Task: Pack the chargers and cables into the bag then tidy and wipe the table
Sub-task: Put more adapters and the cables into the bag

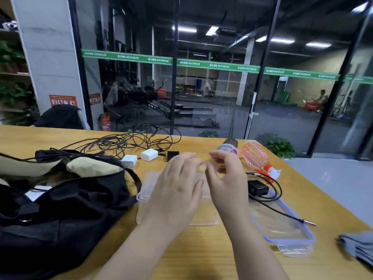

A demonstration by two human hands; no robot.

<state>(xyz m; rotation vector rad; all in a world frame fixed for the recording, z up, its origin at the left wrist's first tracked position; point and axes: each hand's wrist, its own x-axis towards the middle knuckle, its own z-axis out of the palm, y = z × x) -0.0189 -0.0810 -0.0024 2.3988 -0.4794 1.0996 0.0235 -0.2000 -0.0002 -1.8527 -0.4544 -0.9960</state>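
My left hand [177,184] hovers with fairly straight fingers over a clear plastic box [147,190] at mid-table. My right hand [226,178] is beside it, fingers curled, pinching a small translucent amber clip [202,167] that is blurred by motion. An open black bag [60,199] lies at the left. Behind it spreads a tangle of black cables [131,142], with two white chargers [149,155] [129,161] and a black charger [173,155]. To the right, a black adapter [258,188] with its cable rests on the end of a blue-rimmed clear lid [282,225].
A pink hairbrush [255,156] and a grey bottle with a pink ring [228,147] lie at the back right. A folded grey cloth [357,247] sits near the table's right edge. Glass walls stand beyond the far table edge.
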